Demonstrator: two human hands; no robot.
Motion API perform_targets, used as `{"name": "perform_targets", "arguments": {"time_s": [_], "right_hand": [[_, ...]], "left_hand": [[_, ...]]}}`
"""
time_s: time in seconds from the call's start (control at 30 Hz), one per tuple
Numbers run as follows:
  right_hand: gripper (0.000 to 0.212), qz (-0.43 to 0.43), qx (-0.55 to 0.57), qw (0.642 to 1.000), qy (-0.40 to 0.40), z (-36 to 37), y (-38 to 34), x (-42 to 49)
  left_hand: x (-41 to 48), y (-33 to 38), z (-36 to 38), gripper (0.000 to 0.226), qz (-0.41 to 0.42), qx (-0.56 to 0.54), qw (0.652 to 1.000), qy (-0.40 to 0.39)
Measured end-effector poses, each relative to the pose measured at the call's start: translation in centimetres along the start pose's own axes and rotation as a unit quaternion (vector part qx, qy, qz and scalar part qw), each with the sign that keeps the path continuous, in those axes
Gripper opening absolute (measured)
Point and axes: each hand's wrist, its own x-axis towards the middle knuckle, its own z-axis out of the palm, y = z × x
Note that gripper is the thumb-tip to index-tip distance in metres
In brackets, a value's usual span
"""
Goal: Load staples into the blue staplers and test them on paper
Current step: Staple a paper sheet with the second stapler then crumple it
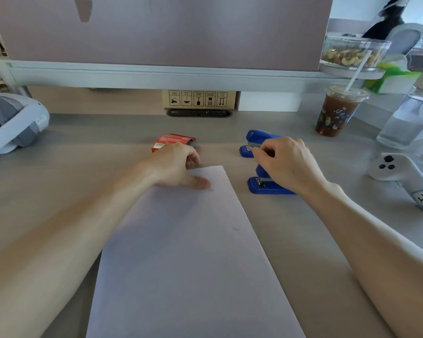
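Soft daylight is coming from the upper right, where the background is washing out. Faint, soft-edged shadows are lying on the paper (193, 252). Wide-angle distortion is bowing the frame edges.

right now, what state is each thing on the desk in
far stapler: upright, front end pinched by right hand
near stapler: upright, partly hidden under that hand
staple box: end open, grey strip poking out
paper: flat, left hand thumb resting on its far edge
iced drink: lidded, straw in
water bottle: capped, partly filled
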Motion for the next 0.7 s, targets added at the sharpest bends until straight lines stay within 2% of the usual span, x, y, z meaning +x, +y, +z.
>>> {"name": "perform_targets", "arguments": {"time_s": [0.17, 0.3, 0.37, 0.47, 0.6, 0.7], "right_hand": [[0.034, 0.014, 0.071, 0.997, 0.029, -0.4, -0.1, -0.2], [0.029, 0.011, 0.106, 0.994, -0.001, -0.9, -0.4, -0.7], [0.028, -0.005, 0.113, 0.993, 0.012, -0.9, -0.8, -0.9], [0.026, -0.026, 0.131, 0.99, 0.035, -1.3, -1.5, -1.2], [0.025, -0.024, 0.177, 0.982, -0.064, -2.4, -2.4, -1.8], [0.024, -0.027, 0.218, 0.971, -0.097, -3.9, -3.0, -2.1]], "left_hand": [[-0.7, 1.1, -0.6, 0.056, -0.03, -0.011, 0.999, -0.036], [-1.1, 1.5, -0.8, 0.044, -0.046, -0.022, 0.997, -0.051], [-1.3, 1.6, -0.9, 0.039, -0.039, -0.01, 0.998, -0.046], [-1.6, 1.7, -1.5, 0.046, -0.023, -0.014, 0.999, -0.025], [-2.1, 2.0, -3.7, 0.03, 0.017, -0.154, 0.988, -0.016], [-3.1, 3.0, -5.7, 0.02, 0.041, -0.262, 0.964, -0.006]]}}
